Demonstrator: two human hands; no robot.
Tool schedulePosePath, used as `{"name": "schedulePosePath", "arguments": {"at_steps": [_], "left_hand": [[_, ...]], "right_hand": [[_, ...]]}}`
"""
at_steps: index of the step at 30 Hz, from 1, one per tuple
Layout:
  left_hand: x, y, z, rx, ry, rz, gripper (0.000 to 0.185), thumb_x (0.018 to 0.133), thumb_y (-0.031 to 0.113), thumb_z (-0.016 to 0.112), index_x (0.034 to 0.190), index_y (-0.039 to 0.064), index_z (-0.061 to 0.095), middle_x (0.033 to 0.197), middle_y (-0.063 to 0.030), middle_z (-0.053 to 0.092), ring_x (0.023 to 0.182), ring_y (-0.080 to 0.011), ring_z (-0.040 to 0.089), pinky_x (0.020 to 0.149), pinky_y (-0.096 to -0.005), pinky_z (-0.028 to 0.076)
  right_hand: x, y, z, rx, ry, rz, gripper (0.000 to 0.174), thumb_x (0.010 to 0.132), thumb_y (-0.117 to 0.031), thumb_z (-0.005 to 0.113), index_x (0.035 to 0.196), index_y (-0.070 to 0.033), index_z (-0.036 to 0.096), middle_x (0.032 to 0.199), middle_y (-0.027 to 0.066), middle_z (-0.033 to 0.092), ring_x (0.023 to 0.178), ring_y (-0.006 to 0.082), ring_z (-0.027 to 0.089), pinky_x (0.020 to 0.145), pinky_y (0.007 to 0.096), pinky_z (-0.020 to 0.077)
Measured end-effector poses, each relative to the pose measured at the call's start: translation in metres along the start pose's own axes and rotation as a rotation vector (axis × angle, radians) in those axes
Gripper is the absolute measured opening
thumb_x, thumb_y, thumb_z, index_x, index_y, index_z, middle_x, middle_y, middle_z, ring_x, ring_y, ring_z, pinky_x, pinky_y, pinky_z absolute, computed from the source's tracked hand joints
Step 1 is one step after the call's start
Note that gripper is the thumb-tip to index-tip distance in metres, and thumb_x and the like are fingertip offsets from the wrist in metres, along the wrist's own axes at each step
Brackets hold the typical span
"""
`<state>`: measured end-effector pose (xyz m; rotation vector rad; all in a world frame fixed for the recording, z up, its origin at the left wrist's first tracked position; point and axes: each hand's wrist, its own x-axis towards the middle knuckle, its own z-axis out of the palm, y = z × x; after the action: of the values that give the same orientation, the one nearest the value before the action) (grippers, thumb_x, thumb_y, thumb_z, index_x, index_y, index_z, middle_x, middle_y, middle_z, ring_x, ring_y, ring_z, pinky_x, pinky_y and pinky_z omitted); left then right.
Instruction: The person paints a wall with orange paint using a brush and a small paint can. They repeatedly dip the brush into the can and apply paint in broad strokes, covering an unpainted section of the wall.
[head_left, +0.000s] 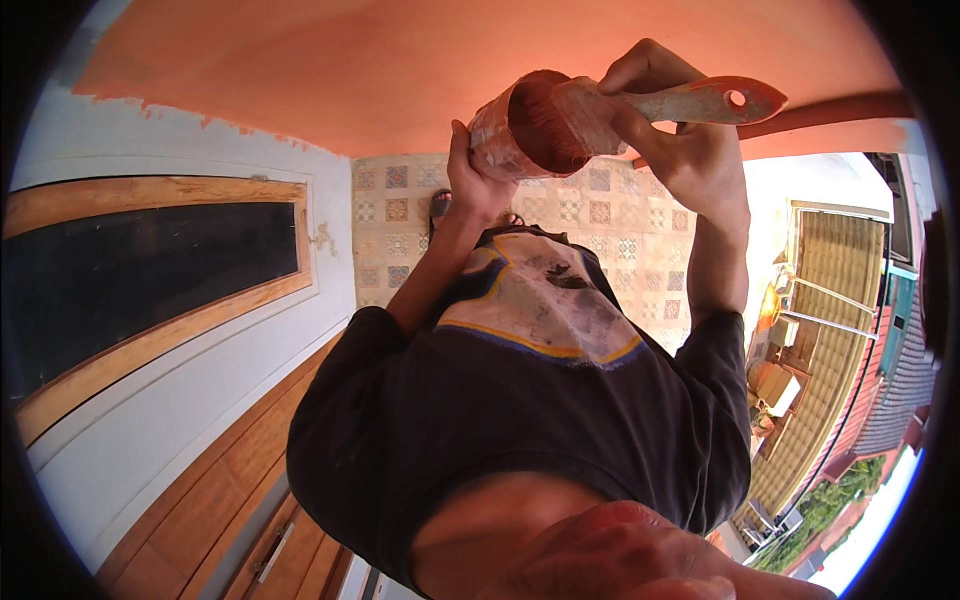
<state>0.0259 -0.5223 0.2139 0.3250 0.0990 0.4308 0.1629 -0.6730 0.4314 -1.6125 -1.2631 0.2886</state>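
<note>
My left hand (480, 184) is wrapped around a paint-smeared can (491, 139), tilted so its mouth faces right. Reddish paint coats the inside of the can. In my right hand (686, 150) is a flat paintbrush (694, 101), pinched near its ferrule, the handle with its hanging hole pointing right. The brush's bristles (551, 124) lie inside the can's mouth, stained with the same colour; their tips are partly lost in the dark interior. Just beyond both hands stands a wall (360, 67) covered in orange paint.
The orange ends in a ragged edge over a white wall (330, 232) at left, with a wood-framed dark window pane (165, 277). Patterned tiles cover the floor (386, 225) under my feet. A wooden door (217, 487) is at lower left. Plants and boxes (780, 390) stand outside at right.
</note>
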Motion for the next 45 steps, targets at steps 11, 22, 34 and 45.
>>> {"name": "schedulePosePath", "arguments": {"at_steps": [11, 22, 34, 45], "left_hand": [[0.005, -0.001, 0.002, 0.040, 0.001, 0.095, 0.048, 0.108, 0.040, 0.046, 0.142, 0.007, 0.052, 0.141, -0.0094, 0.060, 0.132, -0.0245, 0.057, 0.113, -0.0454, 0.045], [0.000, -0.003, 0.002, 0.042, 0.034, 0.097, 0.048, 0.109, 0.042, 0.043, 0.142, 0.009, 0.053, 0.141, -0.0082, 0.060, 0.132, -0.0240, 0.057, 0.113, -0.0448, 0.044], [-0.002, 0.001, 0.003, 0.004, 0.073, 0.082, 0.051, 0.109, 0.045, 0.039, 0.143, 0.010, 0.053, 0.141, -0.0079, 0.061, 0.131, -0.0245, 0.058, 0.112, -0.0453, 0.045], [0.010, 0.021, 0.013, 0.019, -0.010, 0.006, 0.065, 0.102, 0.065, 0.038, 0.138, 0.015, 0.057, 0.128, -0.0078, 0.066, 0.107, -0.0257, 0.065, 0.072, -0.0432, 0.053]], "right_hand": [[0.024, -0.007, 0.006, -0.611, -0.187, -0.240, 0.012, 0.085, -0.003, 0.072, 0.091, -0.007, 0.062, 0.071, 0.0087, 0.063, 0.060, 0.0242, 0.062, 0.055, 0.0358, 0.0477], [0.004, -0.024, 0.010, -0.383, -0.051, -0.273, 0.011, 0.085, 0.003, 0.072, 0.090, -0.002, 0.063, 0.071, 0.0041, 0.064, 0.062, 0.0143, 0.064, 0.057, 0.0304, 0.0493], [-0.018, 0.030, 0.025, 0.656, 0.301, 0.133, 0.006, 0.093, 0.002, 0.063, 0.097, 0.000, 0.058, 0.081, 0.0064, 0.063, 0.073, 0.0113, 0.061, 0.063, 0.0277, 0.0505], [-0.014, 0.080, 0.034, 1.128, 0.392, 0.368, 0.012, 0.103, -0.014, 0.058, 0.106, -0.003, 0.061, 0.093, 0.0063, 0.067, 0.076, 0.0139, 0.065, 0.059, 0.0308, 0.0542]]}}
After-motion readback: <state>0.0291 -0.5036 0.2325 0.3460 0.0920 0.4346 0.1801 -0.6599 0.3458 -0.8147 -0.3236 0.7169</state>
